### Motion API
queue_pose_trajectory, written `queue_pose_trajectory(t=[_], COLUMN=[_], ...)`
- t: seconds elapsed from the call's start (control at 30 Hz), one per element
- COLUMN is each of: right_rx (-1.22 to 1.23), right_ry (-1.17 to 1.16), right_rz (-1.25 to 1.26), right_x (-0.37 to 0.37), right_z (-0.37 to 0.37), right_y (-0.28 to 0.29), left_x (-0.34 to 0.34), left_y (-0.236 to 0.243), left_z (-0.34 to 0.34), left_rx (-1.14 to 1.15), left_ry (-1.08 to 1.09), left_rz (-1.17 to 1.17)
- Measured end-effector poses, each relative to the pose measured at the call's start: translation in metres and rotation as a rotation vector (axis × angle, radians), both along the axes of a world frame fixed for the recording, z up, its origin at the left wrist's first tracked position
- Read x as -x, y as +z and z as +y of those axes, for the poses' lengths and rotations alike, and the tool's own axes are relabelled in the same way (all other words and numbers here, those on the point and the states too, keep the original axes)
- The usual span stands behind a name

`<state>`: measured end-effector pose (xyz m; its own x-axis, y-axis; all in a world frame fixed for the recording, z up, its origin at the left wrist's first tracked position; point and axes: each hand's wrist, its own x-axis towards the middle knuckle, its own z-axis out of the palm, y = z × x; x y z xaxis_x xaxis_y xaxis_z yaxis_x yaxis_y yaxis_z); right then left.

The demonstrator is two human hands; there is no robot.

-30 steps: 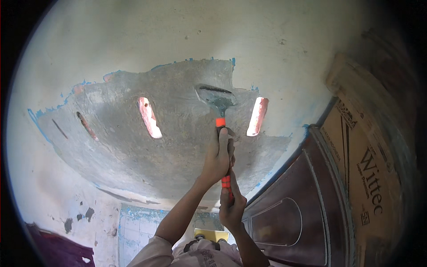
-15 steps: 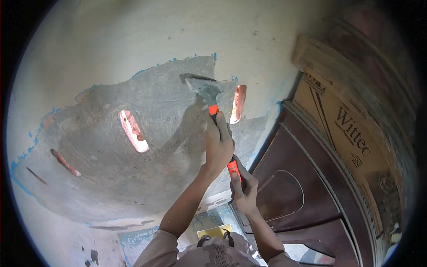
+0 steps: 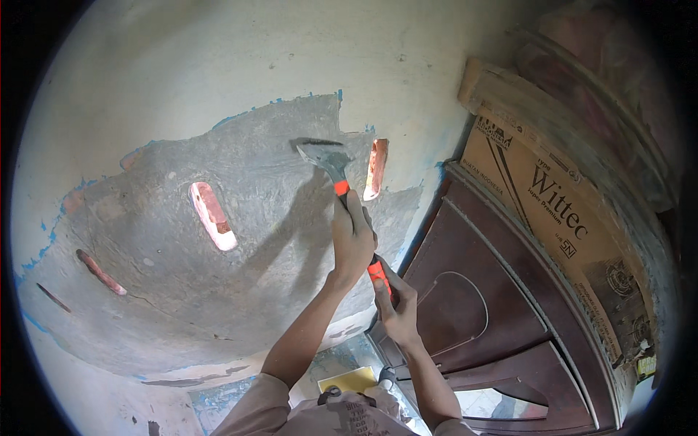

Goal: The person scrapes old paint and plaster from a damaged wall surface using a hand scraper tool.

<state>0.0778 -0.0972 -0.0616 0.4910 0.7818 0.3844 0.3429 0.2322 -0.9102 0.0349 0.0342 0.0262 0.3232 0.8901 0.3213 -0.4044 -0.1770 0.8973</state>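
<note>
A scraper (image 3: 331, 166) with a wide metal blade and an orange-and-black handle is held up to the wall in both my hands. My left hand (image 3: 352, 243) wraps round the handle's upper part, just below the orange collar. Lower down, my right hand (image 3: 398, 311) is closed round the handle's end, its thumb along the orange part. The blade lies at the bare grey patch (image 3: 254, 152) of wall, a dark shadow along its edge; whether it touches cannot be told. Beside the blade, on its right, is an upright slot (image 3: 375, 169) showing reddish material.
More slots (image 3: 211, 216) cut the grey patch on the left, within pale painted wall (image 3: 218, 58) edged by blue flecks. Close on the right stands dark brown wooden furniture (image 3: 465, 291), with a large cardboard box (image 3: 552, 218) above it. Something yellow (image 3: 349, 381) lies low near my body.
The blade has come slightly down the wall, both hands keeping their grip. My view has turned a little, so the wall and furniture appear shifted left.
</note>
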Motion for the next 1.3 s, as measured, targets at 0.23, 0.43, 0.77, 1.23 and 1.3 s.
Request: queue_pose_trajectory(t=[0.23, 0.43, 0.77, 1.23, 1.3], right_rx=[0.014, -0.055, -0.039, -0.097, -0.107], right_ry=[0.024, -0.015, -0.012, -0.001, -0.001], right_rz=[0.006, -0.043, -0.030, -0.069, -0.067], right_x=[-0.003, -0.002, -0.003, 0.000, 0.004], right_z=[0.001, 0.004, 0.008, 0.022, 0.018], right_y=[0.024, 0.024, 0.027, 0.057, 0.048], left_x=[-0.003, -0.005, -0.005, 0.001, 0.003], left_y=[0.008, 0.007, 0.012, 0.057, 0.045], left_z=[0.008, 0.005, 0.006, 0.013, 0.014], left_rx=[-0.004, -0.034, -0.020, -0.080, -0.070], left_ry=[0.026, 0.054, 0.084, 0.131, 0.107], left_rz=[0.014, -0.020, -0.002, -0.083, -0.058])
